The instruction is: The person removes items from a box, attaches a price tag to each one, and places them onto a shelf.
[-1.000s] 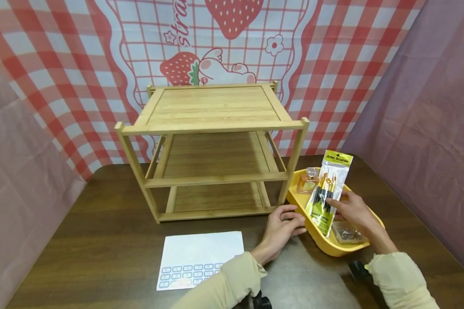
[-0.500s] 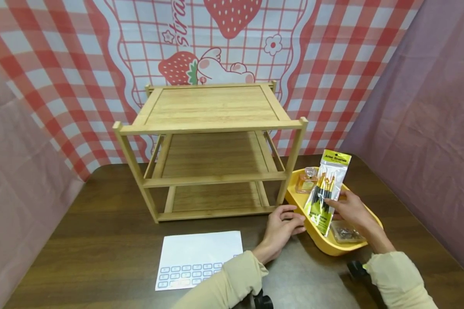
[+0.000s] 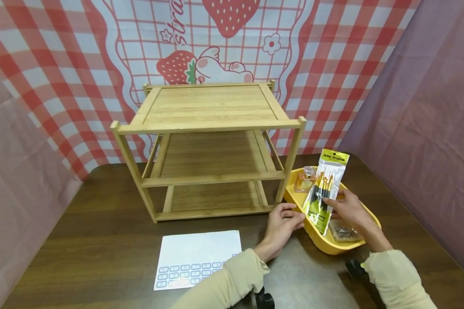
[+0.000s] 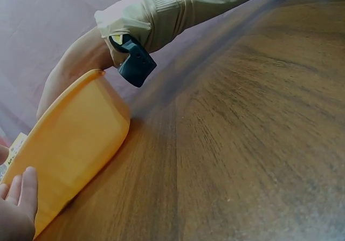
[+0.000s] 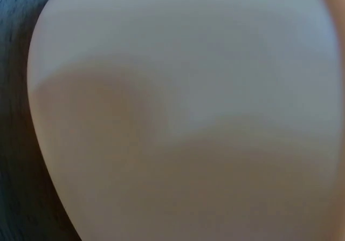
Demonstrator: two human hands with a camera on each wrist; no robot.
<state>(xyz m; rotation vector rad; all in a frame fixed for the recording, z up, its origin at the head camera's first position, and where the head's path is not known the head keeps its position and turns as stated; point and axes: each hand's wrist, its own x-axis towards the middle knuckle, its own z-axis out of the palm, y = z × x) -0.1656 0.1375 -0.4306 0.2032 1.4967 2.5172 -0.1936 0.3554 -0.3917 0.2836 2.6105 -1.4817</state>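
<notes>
Partly behind a brush packet [image 3: 325,191] pinched by the right hand [image 3: 349,208], yellow tray [image 3: 334,248] contents blurred; left hand [image 3: 282,224] fingers relaxed against its wall.

Reads "Artist Brushes" in black on the yellow header of the brush pack [image 3: 325,189], right of centre. Shows pink script "stra", cut by the top edge, on the backdrop [image 3: 176,28]; keys printed on the sheet [image 3: 196,259], lower centre, too small to read.

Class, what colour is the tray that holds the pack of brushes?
The tray is yellow-orange, clearest in the head view.
</notes>
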